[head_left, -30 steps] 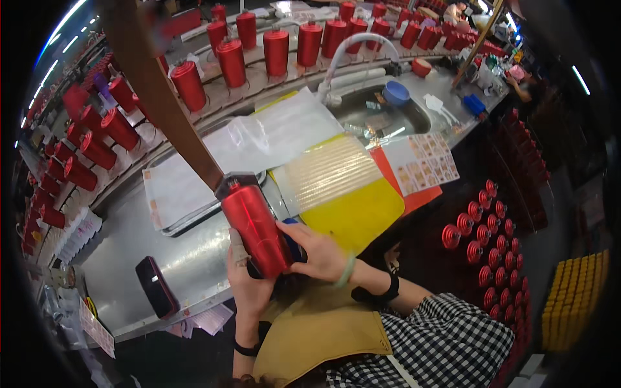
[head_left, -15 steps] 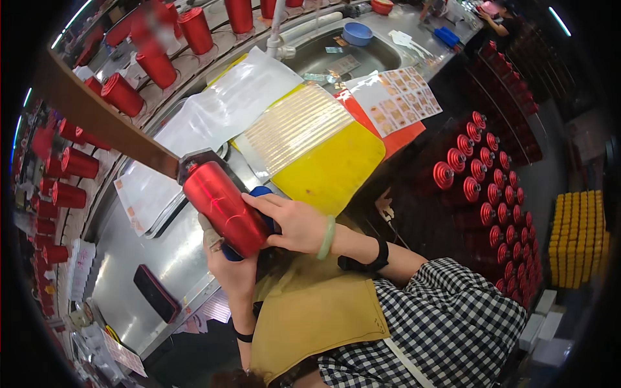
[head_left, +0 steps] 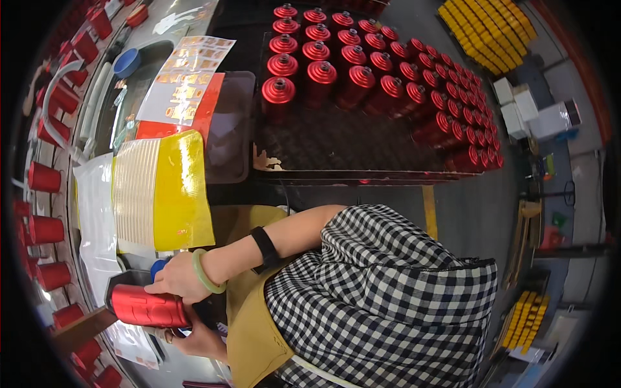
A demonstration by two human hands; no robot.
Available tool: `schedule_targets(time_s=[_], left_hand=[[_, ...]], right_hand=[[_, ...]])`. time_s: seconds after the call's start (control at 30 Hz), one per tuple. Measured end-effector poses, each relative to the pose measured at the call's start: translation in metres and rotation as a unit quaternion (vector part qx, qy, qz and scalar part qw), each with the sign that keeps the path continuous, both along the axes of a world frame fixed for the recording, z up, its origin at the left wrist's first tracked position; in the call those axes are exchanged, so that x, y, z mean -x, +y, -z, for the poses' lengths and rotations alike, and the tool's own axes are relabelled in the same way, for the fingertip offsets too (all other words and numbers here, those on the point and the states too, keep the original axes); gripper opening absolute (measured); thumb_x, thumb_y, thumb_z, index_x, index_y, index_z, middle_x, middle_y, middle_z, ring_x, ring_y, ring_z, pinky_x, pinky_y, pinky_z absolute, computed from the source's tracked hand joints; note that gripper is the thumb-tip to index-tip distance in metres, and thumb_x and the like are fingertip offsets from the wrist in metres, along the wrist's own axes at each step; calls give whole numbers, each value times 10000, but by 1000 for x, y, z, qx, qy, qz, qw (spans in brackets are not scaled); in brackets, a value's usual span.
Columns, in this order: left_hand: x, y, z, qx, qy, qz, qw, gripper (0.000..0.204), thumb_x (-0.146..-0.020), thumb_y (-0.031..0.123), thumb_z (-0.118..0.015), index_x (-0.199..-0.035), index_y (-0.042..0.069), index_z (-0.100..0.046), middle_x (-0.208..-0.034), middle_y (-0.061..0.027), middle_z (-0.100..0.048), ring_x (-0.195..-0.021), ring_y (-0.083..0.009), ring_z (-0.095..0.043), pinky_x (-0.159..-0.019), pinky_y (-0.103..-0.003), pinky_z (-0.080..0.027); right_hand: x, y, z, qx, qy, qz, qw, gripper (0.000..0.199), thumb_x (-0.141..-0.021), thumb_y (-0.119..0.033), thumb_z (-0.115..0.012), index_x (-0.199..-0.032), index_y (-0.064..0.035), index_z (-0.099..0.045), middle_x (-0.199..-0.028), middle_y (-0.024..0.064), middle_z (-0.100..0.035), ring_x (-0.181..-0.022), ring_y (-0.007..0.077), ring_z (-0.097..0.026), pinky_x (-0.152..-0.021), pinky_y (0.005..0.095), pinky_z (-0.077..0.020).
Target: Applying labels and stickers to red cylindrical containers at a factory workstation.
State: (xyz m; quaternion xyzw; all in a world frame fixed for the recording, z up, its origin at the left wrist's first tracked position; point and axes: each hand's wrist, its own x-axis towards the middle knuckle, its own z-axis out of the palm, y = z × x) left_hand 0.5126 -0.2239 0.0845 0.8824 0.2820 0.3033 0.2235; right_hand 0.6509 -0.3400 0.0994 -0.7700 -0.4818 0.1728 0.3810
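A shiny red metal canister (head_left: 147, 306) lies on its side at the lower left, its far end in a dark holder. My right hand (head_left: 182, 279), with a pale green bangle at the wrist, grips the canister's upper side with bent fingers. From below, my left hand (head_left: 199, 337) closes round its near end, a ring on one finger. Beside my right fingertips shows a rounded blue part (head_left: 158, 266). The canister's underside and part of the left fingers are hidden.
Rows of red canisters (head_left: 320, 72) stand upright in a low dark crate on the right. On the metal worktop lie a yellow sheet (head_left: 184, 194), a striped sticker sheet (head_left: 136, 187) and a red sheet (head_left: 206, 107). A blue bowl (head_left: 127, 63) sits in the sink.
The view has swung to the right, so the canister and both hands now appear at the lower left. More of the canister crate and floor shows. Both hands are still on the canister.
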Motion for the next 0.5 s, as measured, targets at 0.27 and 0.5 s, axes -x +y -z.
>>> schedule_targets(time_s=[0.27, 0.5], left_hand=[[0, -2, -3, -22, 59, -23, 998, 912, -701, 365, -951, -1363, -107, -538, -1206, -228, -701, -1009, -312, -711, -904, -390, -570], [9, 9, 10, -9, 50, -26, 998, 750, -792, 257, -894, -1345, -103, -537, -1149, -230, -711, -967, -324, -709, -861, -411, -557]], right_hand=[[5, -2, 0, 8, -36, 19, 999, 756, -768, -187, -749, -1467, -87, -478, -1141, 162, -670, -1033, 349, -678, -851, 478, -560], [-2, -3, -10, 43, -19, -11, 999, 827, -755, -243, -803, -1493, -89, -463, -1176, 149, -683, -1078, 347, -672, -880, 467, -548]])
